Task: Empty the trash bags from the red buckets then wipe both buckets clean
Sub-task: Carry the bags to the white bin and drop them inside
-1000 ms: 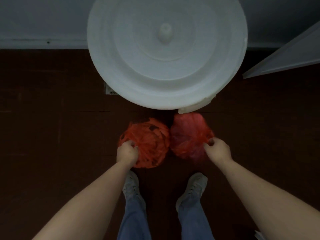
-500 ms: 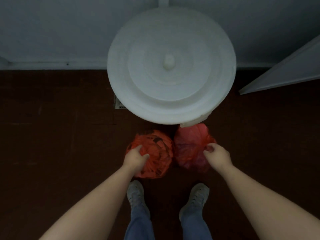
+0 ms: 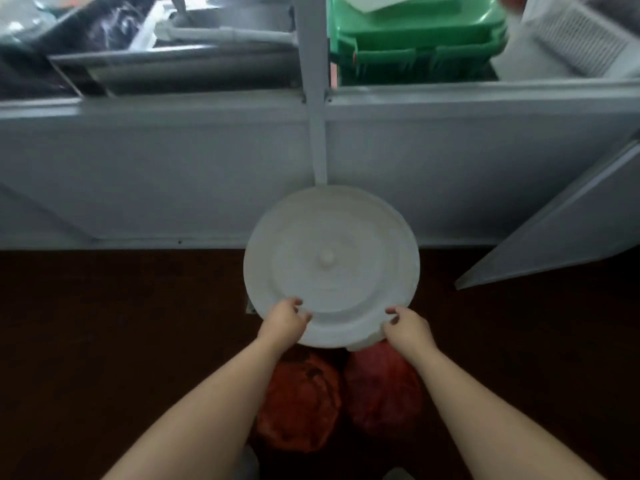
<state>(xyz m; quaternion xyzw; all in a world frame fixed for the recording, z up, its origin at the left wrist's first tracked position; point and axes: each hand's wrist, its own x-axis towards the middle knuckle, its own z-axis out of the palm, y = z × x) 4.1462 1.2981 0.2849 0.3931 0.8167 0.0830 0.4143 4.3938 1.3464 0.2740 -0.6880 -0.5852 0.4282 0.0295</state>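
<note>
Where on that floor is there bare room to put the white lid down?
The dark floor lies bare left of the orange bag, up to the grey wall. Another patch lies right of the red bag, below the slanted grey panel. The middle is crowded: left hand and right hand grip the white lid, both bags close by.

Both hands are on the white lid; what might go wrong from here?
The left hand and right hand grip only the near rim of the white lid, so it may tip or slip. The orange-red bag and darker red bag lie underfoot; a step forward might tread on them.
</note>
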